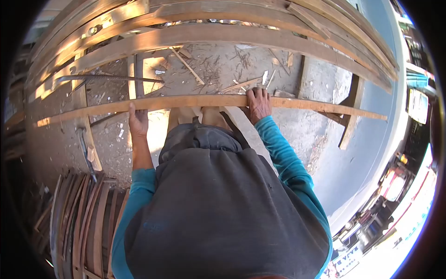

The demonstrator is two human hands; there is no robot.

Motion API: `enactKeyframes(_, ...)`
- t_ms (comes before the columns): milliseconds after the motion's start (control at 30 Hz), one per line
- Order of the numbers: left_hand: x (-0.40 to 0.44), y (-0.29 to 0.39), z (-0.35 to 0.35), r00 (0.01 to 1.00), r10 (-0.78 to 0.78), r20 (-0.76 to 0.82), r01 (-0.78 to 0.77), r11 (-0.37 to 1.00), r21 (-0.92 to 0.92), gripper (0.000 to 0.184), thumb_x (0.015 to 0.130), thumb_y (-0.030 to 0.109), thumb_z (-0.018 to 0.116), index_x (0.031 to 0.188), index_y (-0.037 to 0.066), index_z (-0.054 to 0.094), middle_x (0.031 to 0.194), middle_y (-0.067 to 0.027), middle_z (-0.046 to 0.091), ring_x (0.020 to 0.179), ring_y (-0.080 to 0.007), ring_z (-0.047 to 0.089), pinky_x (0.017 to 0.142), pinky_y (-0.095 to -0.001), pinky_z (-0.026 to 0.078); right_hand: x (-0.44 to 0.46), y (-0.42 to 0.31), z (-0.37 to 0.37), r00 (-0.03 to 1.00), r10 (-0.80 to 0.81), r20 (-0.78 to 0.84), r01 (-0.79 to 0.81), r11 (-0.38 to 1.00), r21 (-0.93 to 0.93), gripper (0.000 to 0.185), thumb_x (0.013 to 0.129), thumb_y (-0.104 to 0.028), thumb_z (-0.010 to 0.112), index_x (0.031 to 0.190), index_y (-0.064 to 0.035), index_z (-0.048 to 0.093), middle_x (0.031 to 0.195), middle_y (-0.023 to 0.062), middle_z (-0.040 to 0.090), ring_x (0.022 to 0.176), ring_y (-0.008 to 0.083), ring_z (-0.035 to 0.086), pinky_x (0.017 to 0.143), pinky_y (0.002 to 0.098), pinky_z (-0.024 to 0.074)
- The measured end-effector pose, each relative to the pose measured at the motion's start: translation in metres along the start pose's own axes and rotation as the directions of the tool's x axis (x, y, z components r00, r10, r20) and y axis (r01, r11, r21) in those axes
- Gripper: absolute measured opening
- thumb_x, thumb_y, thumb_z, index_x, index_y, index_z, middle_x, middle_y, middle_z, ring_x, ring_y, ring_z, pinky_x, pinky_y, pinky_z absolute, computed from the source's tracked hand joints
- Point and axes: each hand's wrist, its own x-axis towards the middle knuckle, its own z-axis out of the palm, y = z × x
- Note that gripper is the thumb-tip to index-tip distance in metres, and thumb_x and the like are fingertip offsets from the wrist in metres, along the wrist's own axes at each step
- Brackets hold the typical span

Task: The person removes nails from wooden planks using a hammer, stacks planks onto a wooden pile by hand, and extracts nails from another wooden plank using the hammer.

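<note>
A long, narrow wooden plank [195, 101] lies crosswise in front of my body, looking bowed through the wide lens. My left hand [138, 123] grips its near edge left of the middle, the thumb up against the wood and the fingers mostly hidden under it. Right of the middle, my right hand [259, 104] is closed over the plank, with its fingers bent across the top. Wooden supports [351, 111] stand under the plank toward both ends.
Several long boards [223, 35] lie side by side beyond the plank. A dark bar [116, 78] and a metal rod [85, 149] are at the left. Wood scraps [211, 74] litter the floor. Several wood strips [88, 223] stand at lower left; a grey-blue surface [367, 139] is at right.
</note>
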Motion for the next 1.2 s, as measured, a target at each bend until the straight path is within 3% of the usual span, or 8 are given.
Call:
enactKeyframes(600, -0.01, 0.054, -0.02, 0.98, -0.158, 0.123, 0.006, 0.639, 0.769, 0.074, 0.086, 0.059, 0.07, 0.13, -0.001, 0.059, 0.111, -0.0144, 0.07, 0.106, -0.024, 0.067, 0.092, -0.0411, 0.052, -0.007, -0.059, 0.005, 0.974, 0.135, -0.183, -0.162, 0.976, -0.143, 0.088, 0.065, -0.032, 0.09, 0.139, -0.0127, 0.047, 0.142, 0.0142, 0.047, 0.132, 0.0361, 0.044, 0.111, 0.0498, 0.0316)
enactKeyframes(667, -0.033, 0.111, -0.037, 0.955, 0.117, 0.274, -0.297, 0.291, 0.91, 0.072, 0.085, 0.056, 0.072, 0.127, -0.001, 0.062, 0.101, -0.0186, 0.072, 0.099, -0.0251, 0.07, 0.086, -0.0387, 0.054, -0.02, -0.095, -0.005, 0.935, 0.186, -0.303, -0.249, 0.951, -0.184, 0.095, 0.067, -0.031, 0.089, 0.147, -0.0136, 0.041, 0.146, 0.0164, 0.044, 0.137, 0.0372, 0.041, 0.113, 0.0499, 0.0308)
enactKeyframes(800, -0.069, 0.246, -0.101, 0.749, 0.647, 0.143, -0.232, 0.053, 0.971, 0.048, 0.086, 0.037, 0.072, 0.117, 0.001, 0.065, 0.102, -0.0137, 0.071, 0.092, -0.0241, 0.066, 0.085, -0.0367, 0.053, -0.068, -0.158, 0.004, 0.846, 0.351, -0.402, -0.34, 0.935, 0.102, 0.086, 0.075, -0.029, 0.084, 0.148, -0.0127, 0.041, 0.144, 0.0213, 0.045, 0.135, 0.0401, 0.041, 0.11, 0.0527, 0.0344)
enactKeyframes(967, -0.042, 0.334, -0.352, 0.678, 0.504, 0.534, -0.332, -0.439, 0.835, 0.04, 0.062, 0.035, 0.088, 0.079, 0.005, 0.067, 0.074, -0.0109, 0.067, 0.07, -0.0305, 0.064, 0.07, -0.0439, 0.053, -0.139, -0.194, 0.088, 0.829, 0.524, -0.198, -0.34, 0.752, 0.565, 0.064, 0.08, -0.016, 0.078, 0.135, -0.0058, 0.048, 0.129, 0.0211, 0.051, 0.094, 0.0307, 0.067, 0.086, 0.0415, 0.0546)
enactKeyframes(1000, -0.068, 0.34, -0.325, 0.932, 0.354, 0.078, 0.036, -0.304, 0.952, 0.091, 0.076, 0.055, 0.078, 0.132, -0.012, 0.052, 0.131, -0.0298, 0.057, 0.127, -0.0424, 0.049, 0.111, -0.0468, 0.037, -0.15, -0.202, 0.1, 0.821, 0.562, -0.096, -0.41, 0.699, 0.586, 0.059, 0.082, -0.019, 0.077, 0.133, -0.0049, 0.051, 0.129, 0.0215, 0.053, 0.094, 0.0318, 0.068, 0.085, 0.0417, 0.0556)
enactKeyframes(1033, -0.049, 0.339, -0.319, 0.932, 0.345, 0.112, 0.004, -0.317, 0.949, 0.091, 0.076, 0.055, 0.078, 0.132, -0.012, 0.052, 0.131, -0.0298, 0.057, 0.127, -0.0424, 0.049, 0.111, -0.0468, 0.037, -0.157, -0.204, 0.106, 0.804, 0.584, -0.114, -0.416, 0.688, 0.595, 0.059, 0.082, -0.019, 0.077, 0.133, -0.0049, 0.051, 0.129, 0.0215, 0.053, 0.094, 0.0318, 0.068, 0.085, 0.0417, 0.0556)
enactKeyframes(1100, -0.036, 0.337, -0.305, 0.828, 0.33, 0.453, -0.468, -0.035, 0.883, 0.04, 0.089, 0.021, 0.066, 0.114, -0.01, 0.061, 0.081, -0.0184, 0.069, 0.066, -0.0276, 0.07, 0.061, -0.0343, 0.056, -0.175, -0.214, 0.112, 0.816, 0.563, 0.134, -0.527, 0.627, 0.574, 0.055, 0.084, -0.026, 0.076, 0.129, -0.0019, 0.057, 0.126, 0.0228, 0.056, 0.098, 0.0347, 0.069, 0.087, 0.0419, 0.0557)
enactKeyframes(1200, -0.04, 0.347, -0.277, 0.952, 0.304, 0.042, 0.025, -0.216, 0.976, 0.047, 0.084, 0.017, 0.071, 0.119, -0.012, 0.057, 0.091, -0.0239, 0.068, 0.078, -0.0345, 0.07, 0.069, -0.0419, 0.056, -0.199, -0.211, 0.121, 0.77, 0.588, 0.248, -0.621, 0.604, 0.5, 0.057, 0.083, -0.036, 0.075, 0.125, 0.0013, 0.061, 0.118, 0.0234, 0.064, 0.101, 0.0366, 0.068, 0.089, 0.0411, 0.0558)
